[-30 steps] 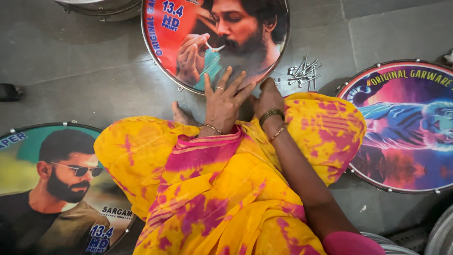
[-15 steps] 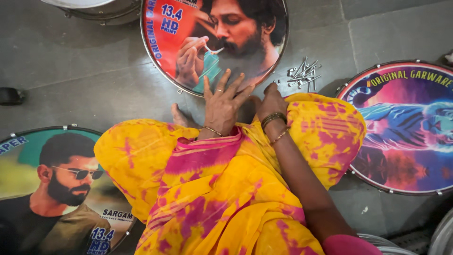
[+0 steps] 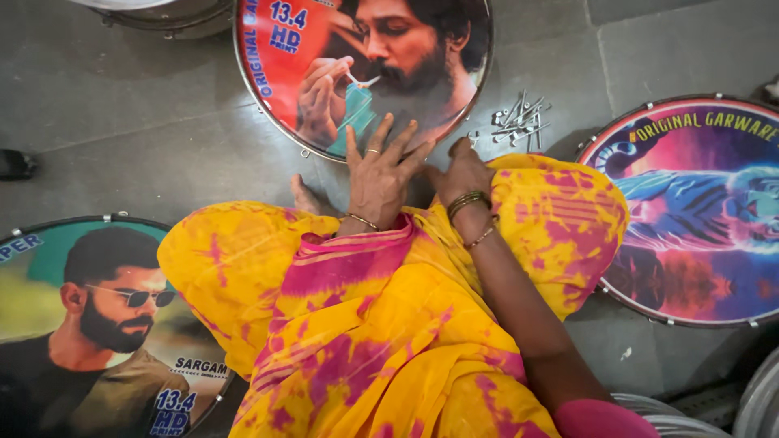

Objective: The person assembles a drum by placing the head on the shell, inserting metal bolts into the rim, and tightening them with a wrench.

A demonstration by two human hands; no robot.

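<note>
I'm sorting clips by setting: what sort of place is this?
Probably a small drum-making workshop, with the work done on the floor. Round printed drum heads, like the red one under the left hand, lie on grey floor tiles, with a pile of metal bolts near the right hand.

**Both hands forward over the lap, left spread, right curled**

The left hand [image 3: 380, 174] reaches ahead with its palm down and fingers [image 3: 381, 134] fanned wide and straight, a ring on one of them and a thin bangle at the wrist. The right hand [image 3: 461, 172] sits just beside it, fingers curled under so only its back shows. Its wrist carries several bangles, and the bare right forearm runs back toward the lower right.
</note>
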